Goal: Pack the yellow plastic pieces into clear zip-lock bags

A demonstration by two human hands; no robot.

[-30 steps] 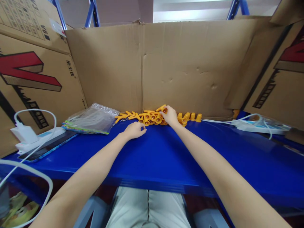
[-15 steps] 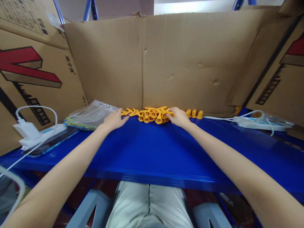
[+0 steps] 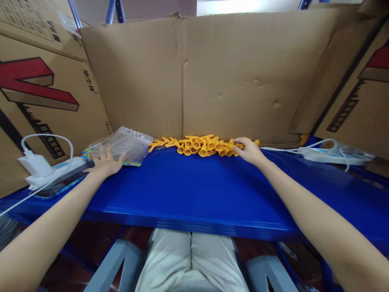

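Observation:
My left hand (image 3: 106,162) lies with fingers spread at the left front edge of a stack of clear plastic bags (image 3: 129,144) with bright coloured edges. On the blue table against the cardboard, a row of orange plastic pieces with cup-shaped ends (image 3: 203,148) is heaped, several cups facing me. My right hand (image 3: 249,151) is at the right end of this row, thumb and fingers apart around the last cups and seemingly touching them. Part of the row is hidden behind it. Forked orange pieces (image 3: 164,142) and a dark beaded chain (image 3: 156,149) lie at the left end.
Cardboard walls (image 3: 237,77) enclose the back and sides. A white power strip with a charger (image 3: 38,166) and a phone (image 3: 62,184) lie at left. Another white power strip (image 3: 334,156) with cables is at right. The blue table's front edge (image 3: 194,227) is before my lap.
My left hand has moved left from the forked orange pieces to the plastic bags, its fingers spreading. My right hand has shifted right along the row, uncovering more cups.

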